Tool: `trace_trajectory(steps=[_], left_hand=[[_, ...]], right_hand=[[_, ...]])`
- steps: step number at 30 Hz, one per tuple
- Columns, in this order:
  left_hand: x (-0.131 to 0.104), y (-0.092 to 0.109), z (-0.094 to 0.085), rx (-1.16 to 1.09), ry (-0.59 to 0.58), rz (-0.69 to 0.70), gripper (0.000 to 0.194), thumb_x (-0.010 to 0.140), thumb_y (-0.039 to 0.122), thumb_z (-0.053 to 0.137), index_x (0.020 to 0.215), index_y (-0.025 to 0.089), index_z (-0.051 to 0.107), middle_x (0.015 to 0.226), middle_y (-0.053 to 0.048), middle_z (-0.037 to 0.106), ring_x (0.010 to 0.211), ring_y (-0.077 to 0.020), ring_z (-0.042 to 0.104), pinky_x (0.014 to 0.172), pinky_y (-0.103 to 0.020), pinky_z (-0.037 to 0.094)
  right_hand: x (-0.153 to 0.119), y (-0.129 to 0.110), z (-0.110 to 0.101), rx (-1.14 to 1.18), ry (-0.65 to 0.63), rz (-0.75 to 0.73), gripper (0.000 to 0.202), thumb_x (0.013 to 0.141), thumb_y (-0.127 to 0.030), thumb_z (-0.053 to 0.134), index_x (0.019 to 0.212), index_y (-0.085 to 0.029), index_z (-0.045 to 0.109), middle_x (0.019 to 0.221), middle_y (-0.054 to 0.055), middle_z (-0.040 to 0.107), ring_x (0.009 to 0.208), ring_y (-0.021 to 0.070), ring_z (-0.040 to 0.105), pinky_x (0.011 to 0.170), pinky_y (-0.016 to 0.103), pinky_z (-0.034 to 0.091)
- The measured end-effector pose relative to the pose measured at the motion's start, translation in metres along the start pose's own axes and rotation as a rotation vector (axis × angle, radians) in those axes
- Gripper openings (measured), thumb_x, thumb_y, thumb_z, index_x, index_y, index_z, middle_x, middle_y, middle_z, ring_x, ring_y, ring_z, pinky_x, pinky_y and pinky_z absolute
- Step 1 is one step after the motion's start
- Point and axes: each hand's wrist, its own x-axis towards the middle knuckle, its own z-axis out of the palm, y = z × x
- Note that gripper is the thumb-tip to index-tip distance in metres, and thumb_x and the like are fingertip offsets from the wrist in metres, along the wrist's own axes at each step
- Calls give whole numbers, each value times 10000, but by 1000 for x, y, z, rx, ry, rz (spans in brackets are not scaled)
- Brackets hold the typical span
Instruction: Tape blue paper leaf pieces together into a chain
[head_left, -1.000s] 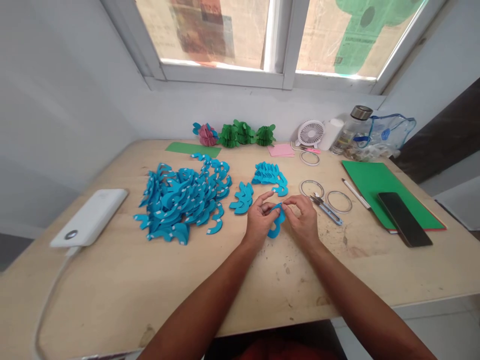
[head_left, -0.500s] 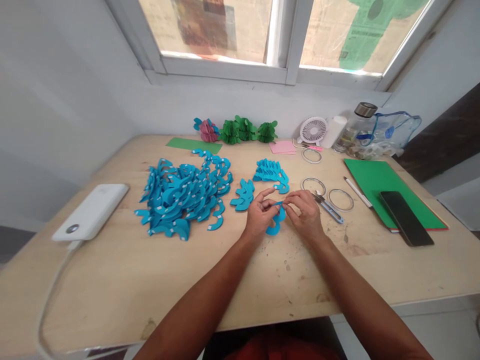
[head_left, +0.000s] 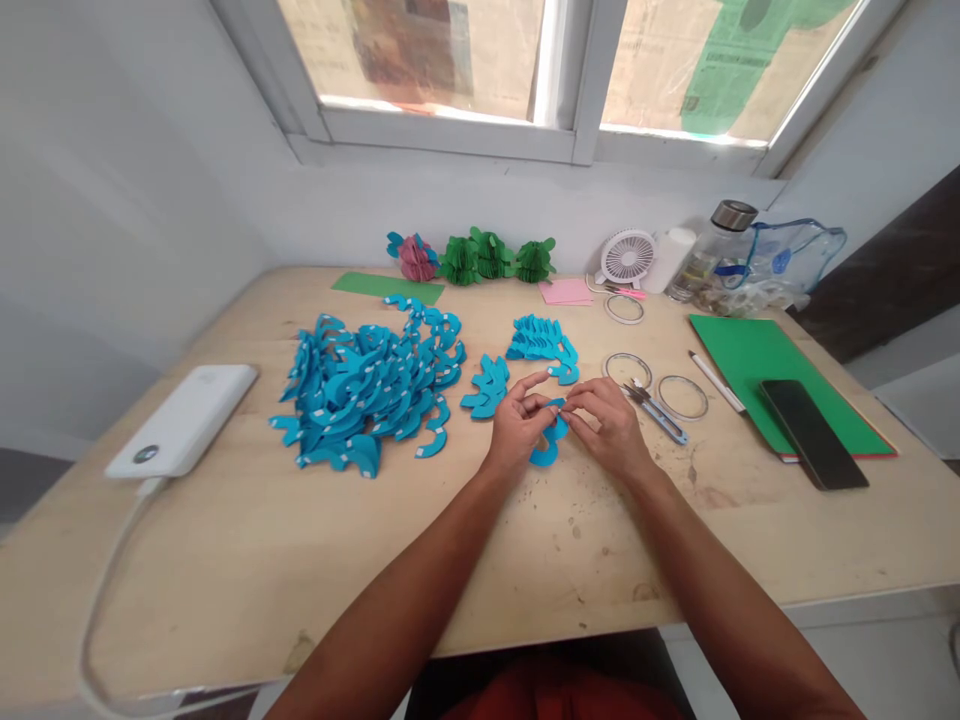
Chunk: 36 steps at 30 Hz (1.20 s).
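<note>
A curved blue paper strip (head_left: 545, 455) hangs between my two hands above the table. My left hand (head_left: 519, 425) pinches its upper part between thumb and fingers, with the index finger raised. My right hand (head_left: 606, 425) is closed at the strip's upper right edge, fingertips pressed together there; the exact grip is partly hidden. Just left of my hands lies a small stack of blue paper pieces (head_left: 487, 388). Beyond them sits a folded blue paper chain (head_left: 538, 340). A large heap of blue paper pieces (head_left: 367, 385) with small white squares spreads further left.
To the right lie tape rolls (head_left: 682, 398), a utility knife (head_left: 658, 416), a white pen (head_left: 716, 382), green sheets (head_left: 750, 370) and a phone (head_left: 814, 435). A power bank (head_left: 184, 420) with cable is at left. Along the wall stand green paper figures (head_left: 491, 258), a fan (head_left: 628, 258) and a bottle (head_left: 712, 250).
The blue strip has tilted slightly and its upper part shows more between my fingertips. My right fingers have shifted a little left. The rest of the table looks the same.
</note>
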Motion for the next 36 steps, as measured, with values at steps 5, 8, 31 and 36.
trace_trajectory(steps=[5,8,31,36], left_hand=[[0,-1,0,0,1,-7,585,597,166,667,1167,164,535,596,40,588,480,-69,495,454,-173,385],[0,-1,0,8,-4,-22,594,596,168,667,1173,160,528,596,44,585,480,-69,492,455,-176,382],[0,1,-2,52,-62,-11,527,596,156,644,1116,144,563,575,38,581,480,-78,494,464,-194,381],[1,0,-2,49,-77,30,455,604,165,642,1055,139,587,555,41,568,493,-81,505,505,-205,397]], right_hand=[[0,1,-1,-8,25,7,45,814,-207,560,789,-207,598,832,56,617,832,193,537,745,352,443],[0,1,-1,-40,78,8,63,813,-190,553,781,-210,604,808,52,620,812,193,539,738,358,438],[1,5,-9,-116,-69,-92,112,845,-223,522,778,-210,611,847,57,615,821,188,521,710,342,410],[1,5,-8,-128,-71,-95,119,846,-217,519,767,-208,608,848,57,614,827,186,520,715,339,412]])
